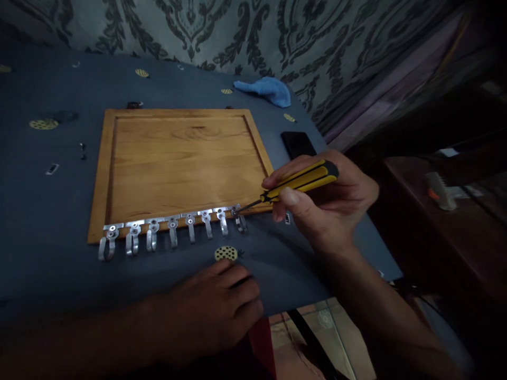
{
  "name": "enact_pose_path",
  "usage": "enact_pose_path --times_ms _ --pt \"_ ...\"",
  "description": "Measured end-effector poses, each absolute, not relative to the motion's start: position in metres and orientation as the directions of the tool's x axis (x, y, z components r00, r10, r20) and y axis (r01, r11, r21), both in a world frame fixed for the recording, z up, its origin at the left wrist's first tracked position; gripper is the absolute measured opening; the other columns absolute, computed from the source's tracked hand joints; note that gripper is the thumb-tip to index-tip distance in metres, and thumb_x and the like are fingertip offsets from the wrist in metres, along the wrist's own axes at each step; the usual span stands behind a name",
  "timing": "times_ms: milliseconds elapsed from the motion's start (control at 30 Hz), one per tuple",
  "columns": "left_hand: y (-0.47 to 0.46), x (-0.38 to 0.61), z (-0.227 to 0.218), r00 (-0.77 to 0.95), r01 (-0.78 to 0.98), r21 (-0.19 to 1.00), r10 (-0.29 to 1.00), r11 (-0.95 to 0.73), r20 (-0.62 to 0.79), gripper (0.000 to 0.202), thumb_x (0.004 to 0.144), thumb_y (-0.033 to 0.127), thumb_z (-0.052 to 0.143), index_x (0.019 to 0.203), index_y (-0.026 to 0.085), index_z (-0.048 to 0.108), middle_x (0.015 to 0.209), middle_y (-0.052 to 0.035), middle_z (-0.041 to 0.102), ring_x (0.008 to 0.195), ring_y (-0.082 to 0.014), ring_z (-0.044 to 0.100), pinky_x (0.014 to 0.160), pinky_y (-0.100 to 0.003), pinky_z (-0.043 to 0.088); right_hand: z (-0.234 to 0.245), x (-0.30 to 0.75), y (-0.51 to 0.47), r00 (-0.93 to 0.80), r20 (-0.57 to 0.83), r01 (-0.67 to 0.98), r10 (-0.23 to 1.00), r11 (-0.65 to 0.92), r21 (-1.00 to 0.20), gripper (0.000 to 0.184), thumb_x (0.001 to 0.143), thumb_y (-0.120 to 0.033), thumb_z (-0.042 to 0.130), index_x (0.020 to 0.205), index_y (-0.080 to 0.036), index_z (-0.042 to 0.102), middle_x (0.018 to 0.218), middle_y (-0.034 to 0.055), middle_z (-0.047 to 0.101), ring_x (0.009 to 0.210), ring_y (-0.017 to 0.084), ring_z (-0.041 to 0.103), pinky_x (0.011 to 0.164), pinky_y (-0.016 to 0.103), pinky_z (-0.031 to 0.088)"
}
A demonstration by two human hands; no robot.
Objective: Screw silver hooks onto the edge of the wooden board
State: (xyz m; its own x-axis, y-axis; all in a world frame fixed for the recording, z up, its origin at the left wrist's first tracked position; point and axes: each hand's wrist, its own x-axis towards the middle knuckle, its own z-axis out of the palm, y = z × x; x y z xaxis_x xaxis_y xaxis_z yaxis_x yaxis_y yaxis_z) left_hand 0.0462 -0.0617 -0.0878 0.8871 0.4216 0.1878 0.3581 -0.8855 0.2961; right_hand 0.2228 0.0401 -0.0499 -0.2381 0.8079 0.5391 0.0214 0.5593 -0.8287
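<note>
My right hand (pixel 320 206) grips a screwdriver (pixel 303 179) by its yellow and black handle. The shaft slants down to the left, and its tip meets the rightmost hook on a metal hook rail (pixel 158 221). That rail, with several silver hooks and screws, lies along the near edge of a framed wooden board (pixel 182 163). My left hand (pixel 229 301) rests near the front edge of the table, below the rail and apart from it. Its fingers are curled, with their tips and anything inside them hidden.
The board lies on a table (pixel 47 206) with a dark blue pineapple-print cover. A blue cloth (pixel 269 91) sits at the back right, near a dark phone-like slab (pixel 298 144). A small metal piece (pixel 82 151) lies left of the board. Patterned curtain (pixel 190 31) hangs behind.
</note>
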Motion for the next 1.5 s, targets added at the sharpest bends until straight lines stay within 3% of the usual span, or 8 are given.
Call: enact_pose_path --times_ms 467,700,933,1067,1200,1300,1400,1500 --pt "-0.062 0.046 -0.084 0.877 0.386 0.285 0.445 -0.878 0.183 0.012 0.097 0.017 0.048 0.103 0.014 0.058 0.118 -0.0086 0.068 0.099 -0.0213 0.059 0.085 -0.033 0.048 -0.05 0.227 0.038 -0.334 0.553 -0.027 0.763 0.579 -0.815 0.015 0.08 -0.018 0.079 0.092 -0.026 0.075 0.086 0.0008 0.072 0.058 0.013 0.063 0.044 0.026 0.053" --pt "-0.062 0.045 -0.084 0.883 0.374 0.304 0.437 -0.876 0.171 0.012 0.096 0.018 0.049 0.104 0.014 0.057 0.118 -0.0087 0.068 0.1 -0.0218 0.059 0.085 -0.034 0.048 -0.048 0.233 0.043 -0.399 0.452 -0.013 0.798 0.488 -0.873 0.024 0.09 -0.033 0.071 0.114 -0.03 0.075 0.092 0.0019 0.074 0.055 0.012 0.063 0.047 0.027 0.056" --pt "-0.061 0.047 -0.086 0.865 0.379 0.293 0.449 -0.878 0.224 0.014 0.098 0.017 0.044 0.099 0.014 0.058 0.113 -0.0082 0.068 0.096 -0.0208 0.06 0.082 -0.033 0.048 -0.05 0.233 0.046 -0.382 0.545 -0.033 0.746 0.579 -0.815 0.011 0.083 -0.03 0.078 0.089 -0.021 0.076 0.094 0.004 0.074 0.071 0.015 0.068 0.039 0.019 0.051" --pt "-0.063 0.046 -0.084 0.875 0.369 0.371 0.453 -0.852 0.17 0.009 0.096 0.016 0.05 0.101 0.015 0.057 0.113 -0.0066 0.067 0.096 -0.0195 0.058 0.085 -0.033 0.048 -0.051 0.23 0.045 -0.357 0.516 -0.074 0.779 0.527 -0.847 0.012 0.083 -0.029 0.079 0.085 -0.02 0.072 0.089 0.0017 0.075 0.052 0.009 0.061 0.04 0.019 0.049" --pt "-0.058 0.041 -0.077 0.731 0.432 0.491 0.613 -0.757 0.302 0.013 0.096 0.012 0.047 0.106 0.015 0.055 0.095 -0.0027 0.065 0.086 -0.0171 0.055 0.08 -0.031 0.047 -0.05 0.228 0.043 -0.341 0.48 -0.086 0.808 0.482 -0.872 0.01 0.083 -0.027 0.079 0.085 -0.021 0.072 0.086 0.0004 0.073 0.049 0.008 0.06 0.042 0.02 0.051" --pt "-0.041 0.034 -0.066 0.548 0.594 0.417 0.726 -0.688 0.417 0.018 0.098 0.016 0.048 0.116 0.016 0.052 0.097 -0.0038 0.065 0.091 -0.0205 0.056 0.081 -0.036 0.046 -0.048 0.23 0.043 -0.362 0.459 -0.093 0.811 0.459 -0.884 0.012 0.086 -0.029 0.077 0.095 -0.022 0.074 0.085 -0.0002 0.072 0.049 0.007 0.06 0.043 0.021 0.052" --pt "-0.022 0.028 -0.056 0.478 0.724 0.371 0.811 -0.582 0.338 0.035 0.093 0.019 0.06 0.125 0.013 0.048 0.114 -0.0098 0.066 0.108 -0.0269 0.057 0.09 -0.042 0.048 -0.047 0.233 0.042 -0.402 0.444 -0.073 0.801 0.455 -0.887 0.02 0.091 -0.034 0.071 0.107 -0.022 0.075 0.089 0.0016 0.072 0.052 0.009 0.062 0.048 0.023 0.054" --pt "-0.012 0.026 -0.054 0.493 0.733 0.392 0.832 -0.555 0.255 0.05 0.087 0.019 0.068 0.131 0.01 0.045 0.124 -0.0134 0.065 0.121 -0.0297 0.054 0.099 -0.045 0.049 -0.047 0.235 0.042 -0.431 0.451 -0.064 0.781 0.472 -0.879 0.023 0.093 -0.034 0.068 0.112 -0.023 0.075 0.093 0.0028 0.072 0.055 0.009 0.063 0.051 0.024 0.055"
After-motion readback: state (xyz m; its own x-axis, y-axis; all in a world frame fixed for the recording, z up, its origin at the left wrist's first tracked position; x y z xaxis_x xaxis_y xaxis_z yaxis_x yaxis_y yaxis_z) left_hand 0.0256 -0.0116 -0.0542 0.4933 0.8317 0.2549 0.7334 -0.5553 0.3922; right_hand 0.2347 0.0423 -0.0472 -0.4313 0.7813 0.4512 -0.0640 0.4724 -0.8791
